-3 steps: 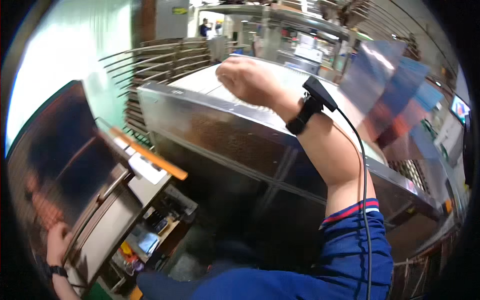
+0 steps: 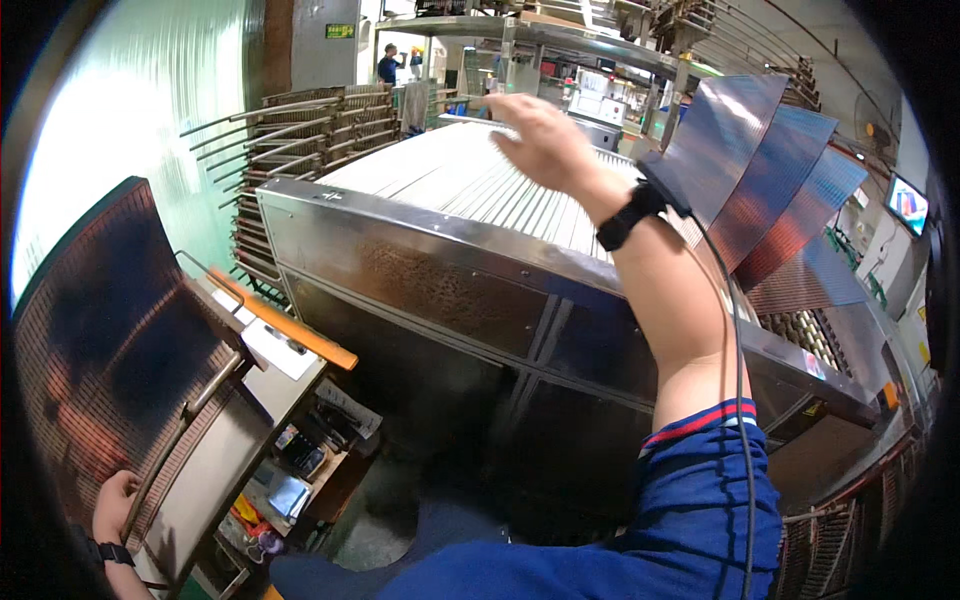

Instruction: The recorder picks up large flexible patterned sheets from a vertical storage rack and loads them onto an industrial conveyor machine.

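Observation:
My right hand (image 2: 545,142) is raised over the white slatted bed (image 2: 440,180) of a metal-sided machine. Its fingers are stretched out, the thumb is apart, and nothing is in them. At the lower left, my left hand (image 2: 115,503) has its fingers curled against a copper-coloured gridded panel (image 2: 150,320), beside a thin metal bar (image 2: 185,415). What those fingers grip is hidden. The panel leans upright and curved over a pale tabletop (image 2: 200,485). Dark bands are on both wrists; a black cable (image 2: 735,330) runs along my right arm.
The machine's metal side (image 2: 410,260) spans the middle. Several shiny copper-toned panels (image 2: 735,140) stand fanned out at the right. A rack of rods (image 2: 330,125) is behind at the left. An orange bar (image 2: 290,325) edges the table, above a shelf with small items (image 2: 290,490).
My right hand has gone from closed fingers to outstretched ones and moved a little right and up in the picture. My left hand stays at the panel.

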The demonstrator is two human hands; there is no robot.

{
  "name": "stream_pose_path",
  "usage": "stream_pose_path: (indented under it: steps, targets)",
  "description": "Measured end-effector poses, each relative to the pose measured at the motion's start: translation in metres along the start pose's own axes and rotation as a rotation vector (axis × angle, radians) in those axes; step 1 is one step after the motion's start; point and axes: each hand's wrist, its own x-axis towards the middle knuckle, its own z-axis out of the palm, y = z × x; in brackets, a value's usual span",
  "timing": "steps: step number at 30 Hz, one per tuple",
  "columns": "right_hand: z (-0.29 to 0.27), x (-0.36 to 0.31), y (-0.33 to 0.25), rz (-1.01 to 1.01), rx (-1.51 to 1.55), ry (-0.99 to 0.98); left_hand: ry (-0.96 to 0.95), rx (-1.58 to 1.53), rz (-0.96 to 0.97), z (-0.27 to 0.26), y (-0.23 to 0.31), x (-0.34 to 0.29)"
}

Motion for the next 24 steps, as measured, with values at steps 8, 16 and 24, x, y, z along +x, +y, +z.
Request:
stream_pose_path:
  steps: [8, 16, 24]
  targets:
    - [-0.119, -0.074, 0.103, 0.207, -0.555, 0.664, 0.066, 0.0, 0.097, 0.002, -0.006, -0.008]
    - [-0.128, -0.141, 0.171, 1.206, -0.247, 0.718, 0.126, 0.003, 0.108, 0.008, -0.025, 0.019]
    - [-0.116, -0.147, 0.175, 1.052, -0.463, 0.68, 0.107, -0.117, 0.164, -0.001, -0.022, 0.003]
